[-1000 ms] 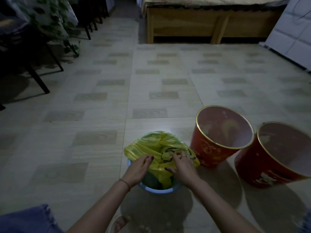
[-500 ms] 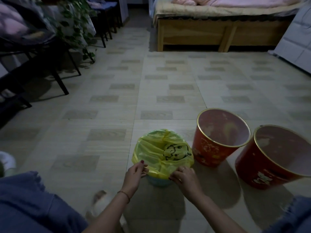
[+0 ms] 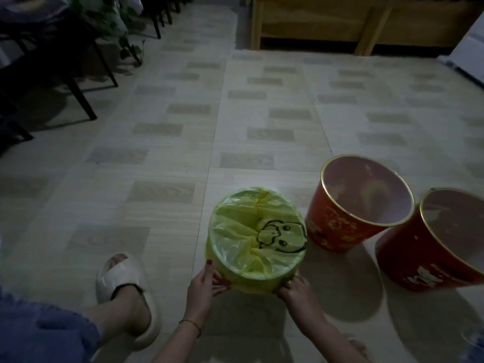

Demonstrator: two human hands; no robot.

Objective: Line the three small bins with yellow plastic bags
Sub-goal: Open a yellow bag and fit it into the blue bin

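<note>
The first of three bins is being lined on a tiled floor (image 3: 162, 153). Beside a white slipper (image 3: 125, 292), the folded-down edge of a yellow plastic bag (image 3: 251, 247) is pinched by the left hand (image 3: 203, 286) and the right hand (image 3: 294, 288) at the near side of the bin. The thin, crinkled bag, printed with a black cartoon face, is stretched over the rim. Two red bins (image 3: 340, 226) (image 3: 424, 258), just to the right, appear unlined; a fresh bag would be needed next.

A pale slipper (image 3: 125, 297) on the tiled floor (image 3: 183, 127), a wooden bed frame (image 3: 366, 27), perhaps a trailing plant (image 3: 115, 24).
</note>
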